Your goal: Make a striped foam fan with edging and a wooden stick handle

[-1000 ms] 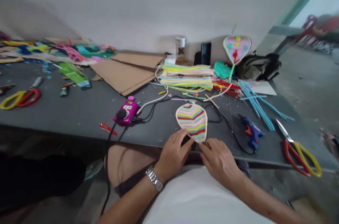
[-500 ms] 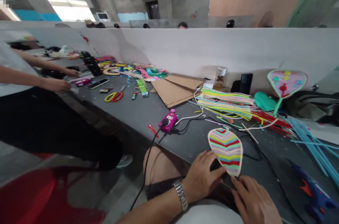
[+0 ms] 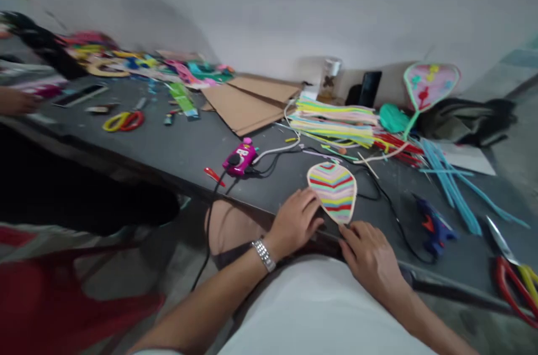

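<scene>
Striped fan (image 3: pixel 334 192) held between left hand (image 3: pixel 295 223) and right hand (image 3: pixel 370 258).

No lettering can be read (marks on the magenta power strip (image 3: pixel 238 157) and green packet (image 3: pixel 184 100) are blurred).

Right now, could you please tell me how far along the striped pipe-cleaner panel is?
Done: the striped panel looks filled inside its pale rim. In hand: the left hand and right hand are at its lower edge. Left: it shows no stem, unlike the green stem on the pink panel.
</scene>
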The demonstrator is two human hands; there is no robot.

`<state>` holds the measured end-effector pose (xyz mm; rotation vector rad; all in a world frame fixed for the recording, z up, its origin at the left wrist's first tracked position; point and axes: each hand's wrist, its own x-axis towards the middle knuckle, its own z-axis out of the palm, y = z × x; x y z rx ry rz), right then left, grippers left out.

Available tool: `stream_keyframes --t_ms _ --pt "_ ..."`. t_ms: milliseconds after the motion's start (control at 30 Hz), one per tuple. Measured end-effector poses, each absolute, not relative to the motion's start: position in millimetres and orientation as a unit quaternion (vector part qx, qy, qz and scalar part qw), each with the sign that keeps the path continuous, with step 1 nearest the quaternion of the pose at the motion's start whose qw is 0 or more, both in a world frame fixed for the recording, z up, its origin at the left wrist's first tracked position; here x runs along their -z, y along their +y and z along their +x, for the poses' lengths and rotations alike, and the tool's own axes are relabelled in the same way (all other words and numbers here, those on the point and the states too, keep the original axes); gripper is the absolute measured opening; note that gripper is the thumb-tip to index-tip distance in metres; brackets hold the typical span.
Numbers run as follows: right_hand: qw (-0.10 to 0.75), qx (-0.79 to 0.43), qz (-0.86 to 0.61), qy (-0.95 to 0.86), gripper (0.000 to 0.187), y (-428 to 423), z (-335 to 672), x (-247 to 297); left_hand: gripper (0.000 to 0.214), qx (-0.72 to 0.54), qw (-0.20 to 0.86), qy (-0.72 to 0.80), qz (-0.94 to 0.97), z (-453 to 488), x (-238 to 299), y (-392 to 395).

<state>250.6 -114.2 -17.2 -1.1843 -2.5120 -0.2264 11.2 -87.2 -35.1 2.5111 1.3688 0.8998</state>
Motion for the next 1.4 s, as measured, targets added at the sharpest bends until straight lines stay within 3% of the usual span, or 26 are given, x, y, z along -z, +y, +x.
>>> stream_keyframes --t_ms 600,1400 --pt "0.146 0.045 -0.447 -0.881 0.019 -115.3 245.3 8.9 0.040 -0.232 0.057 0.527 0.815 -1.2 31.4 -59.4" --pt "0.103 0.039 -0.470 -0.876 0.019 -117.1 243.9 9.4 0.037 -0.276 0.013 0.457 0.845 28.5 39.7 -111.7"
